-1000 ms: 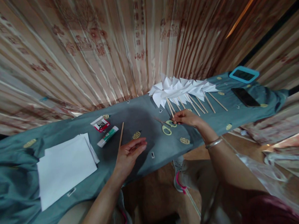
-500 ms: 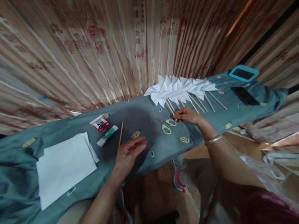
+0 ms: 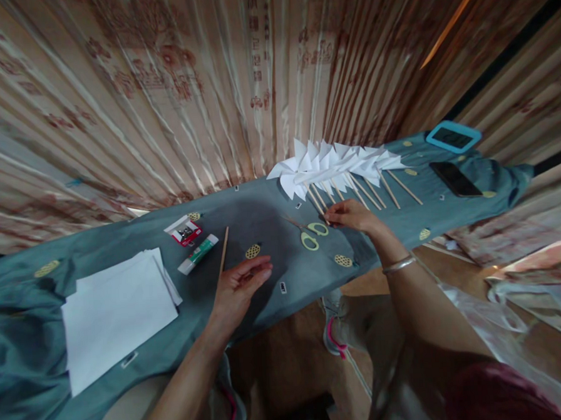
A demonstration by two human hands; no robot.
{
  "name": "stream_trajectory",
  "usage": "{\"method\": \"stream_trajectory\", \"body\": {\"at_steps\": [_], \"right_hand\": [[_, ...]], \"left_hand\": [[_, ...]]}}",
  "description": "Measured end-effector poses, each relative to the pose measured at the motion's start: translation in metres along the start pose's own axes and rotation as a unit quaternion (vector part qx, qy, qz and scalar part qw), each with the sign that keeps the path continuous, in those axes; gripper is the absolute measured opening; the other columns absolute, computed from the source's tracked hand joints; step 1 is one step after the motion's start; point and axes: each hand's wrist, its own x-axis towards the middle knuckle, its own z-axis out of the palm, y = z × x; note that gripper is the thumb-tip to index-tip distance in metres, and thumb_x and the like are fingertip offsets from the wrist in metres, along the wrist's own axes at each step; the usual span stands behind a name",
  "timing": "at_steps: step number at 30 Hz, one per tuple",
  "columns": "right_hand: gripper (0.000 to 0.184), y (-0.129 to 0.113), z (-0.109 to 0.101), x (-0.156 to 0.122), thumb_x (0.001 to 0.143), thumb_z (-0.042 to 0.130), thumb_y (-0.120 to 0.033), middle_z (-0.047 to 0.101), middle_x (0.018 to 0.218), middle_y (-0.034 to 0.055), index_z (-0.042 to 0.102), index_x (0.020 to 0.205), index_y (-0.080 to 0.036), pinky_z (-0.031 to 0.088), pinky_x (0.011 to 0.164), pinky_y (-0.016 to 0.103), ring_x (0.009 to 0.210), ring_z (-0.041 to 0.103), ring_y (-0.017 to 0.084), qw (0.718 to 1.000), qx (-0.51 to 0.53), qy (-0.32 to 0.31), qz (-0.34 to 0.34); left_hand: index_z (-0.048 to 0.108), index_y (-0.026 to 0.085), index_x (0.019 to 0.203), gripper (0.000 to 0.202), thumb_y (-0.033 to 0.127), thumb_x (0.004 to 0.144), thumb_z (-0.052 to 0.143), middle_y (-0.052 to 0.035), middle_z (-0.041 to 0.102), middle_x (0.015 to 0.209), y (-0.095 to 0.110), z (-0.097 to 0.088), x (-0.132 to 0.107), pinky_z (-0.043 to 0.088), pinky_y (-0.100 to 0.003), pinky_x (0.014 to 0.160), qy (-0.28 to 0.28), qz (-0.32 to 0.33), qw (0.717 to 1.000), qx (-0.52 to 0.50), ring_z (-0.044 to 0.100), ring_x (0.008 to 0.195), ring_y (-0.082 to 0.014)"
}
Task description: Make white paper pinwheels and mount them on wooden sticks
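Observation:
A row of overlapping white paper pinwheels (image 3: 329, 160) on thin wooden sticks lies along the far side of the cloth-covered table. My right hand (image 3: 349, 215) is closed at the lower end of the nearest pinwheel's stick (image 3: 316, 202), thumb and fingers pinching it. Scissors with pale green handles (image 3: 310, 240) lie just left of that hand. Over the front of the table, my left hand (image 3: 241, 286) is held with loosely curled fingers apart, holding nothing. Partly behind it is a loose wooden stick (image 3: 224, 247).
A glue stick (image 3: 198, 255) and an open red-and-white box of small metal pieces (image 3: 184, 231) lie left of the loose stick. A stack of white paper (image 3: 119, 315) is at the left. A dark phone (image 3: 455, 179) and a blue-framed device (image 3: 454, 137) lie far right.
The whole view has shifted slightly, so everything sits a little farther left. Both hands keep nearly the same pose, and nothing is picked up or let go.

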Motion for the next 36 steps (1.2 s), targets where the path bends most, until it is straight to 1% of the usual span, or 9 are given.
{"method": "stream_trajectory", "body": {"at_steps": [6,12,19,22,25,28,32,36], "right_hand": [[0.023,0.000,-0.002,-0.004,0.080,0.062,-0.033,0.067,0.061,0.0028,0.070,0.066,-0.017,0.041,0.054,0.024,0.056,0.058,0.013,0.996,-0.084,0.044,-0.005],[0.023,-0.011,-0.003,-0.013,0.083,0.059,-0.030,0.066,0.058,0.0031,0.071,0.067,-0.017,0.037,0.056,0.026,0.058,0.059,0.016,0.980,-0.178,0.085,-0.014],[0.025,-0.028,0.004,-0.023,0.087,0.054,-0.031,0.073,0.078,0.0095,0.074,0.080,-0.018,0.038,0.065,0.030,0.074,0.063,0.022,0.955,-0.258,0.142,-0.030],[0.027,-0.037,0.013,-0.028,0.090,0.051,-0.031,0.073,0.080,0.0101,0.073,0.081,-0.019,0.039,0.066,0.032,0.076,0.064,0.024,0.950,-0.272,0.147,-0.044],[0.025,-0.047,0.026,-0.032,0.091,0.050,-0.030,0.074,0.082,0.0103,0.072,0.085,-0.019,0.039,0.068,0.032,0.077,0.065,0.024,0.949,-0.276,0.138,-0.063],[0.024,-0.055,0.042,-0.035,0.091,0.050,-0.028,0.074,0.085,0.0104,0.072,0.089,-0.019,0.039,0.068,0.031,0.078,0.066,0.024,0.949,-0.280,0.125,-0.078],[0.026,-0.068,0.064,-0.036,0.093,0.048,-0.029,0.074,0.086,0.0106,0.072,0.092,-0.019,0.038,0.067,0.030,0.079,0.067,0.024,0.947,-0.289,0.106,-0.094],[0.028,-0.083,0.083,-0.036,0.095,0.045,-0.030,0.075,0.088,0.0112,0.072,0.095,-0.019,0.038,0.068,0.030,0.081,0.068,0.025,0.944,-0.297,0.078,-0.120]], "left_hand": [[0.076,0.017,0.093,0.047,0.047,0.058,0.082,-0.0102,0.077,0.095,0.000,0.000,0.000,0.055,-0.035,0.083,-0.004,0.000,1.000,0.015,0.071,0.092,-0.0259],[0.076,0.017,0.092,0.048,0.048,0.056,0.084,-0.0105,0.077,0.095,-0.003,0.000,0.001,0.055,-0.034,0.083,-0.002,0.000,1.000,0.008,0.071,0.091,-0.0250],[0.076,0.018,0.092,0.042,0.048,0.062,0.079,-0.0093,0.077,0.091,-0.006,-0.002,0.001,0.056,-0.034,0.080,-0.002,0.023,0.999,0.045,0.071,0.086,-0.0238],[0.077,0.018,0.089,0.038,0.046,0.063,0.078,-0.0080,0.077,0.089,-0.005,-0.003,0.000,0.056,-0.033,0.077,0.009,0.034,0.998,0.053,0.071,0.081,-0.0222],[0.077,0.020,0.085,0.031,0.042,0.063,0.076,-0.0064,0.077,0.086,-0.005,-0.007,-0.001,0.056,-0.031,0.074,0.018,0.053,0.997,0.062,0.070,0.077,-0.0208],[0.078,0.022,0.083,0.024,0.038,0.066,0.073,-0.0048,0.077,0.082,-0.005,-0.015,-0.002,0.054,-0.029,0.071,0.033,0.079,0.991,0.103,0.069,0.073,-0.0201],[0.078,0.024,0.084,0.021,0.038,0.069,0.070,-0.0032,0.077,0.081,-0.003,-0.034,0.001,0.052,-0.029,0.070,0.074,0.111,0.976,0.170,0.067,0.072,-0.0196],[0.078,0.024,0.084,0.020,0.037,0.071,0.069,-0.0024,0.076,0.083,0.001,-0.058,0.002,0.052,-0.029,0.073,0.138,0.140,0.962,0.189,0.067,0.075,-0.0200]]}}
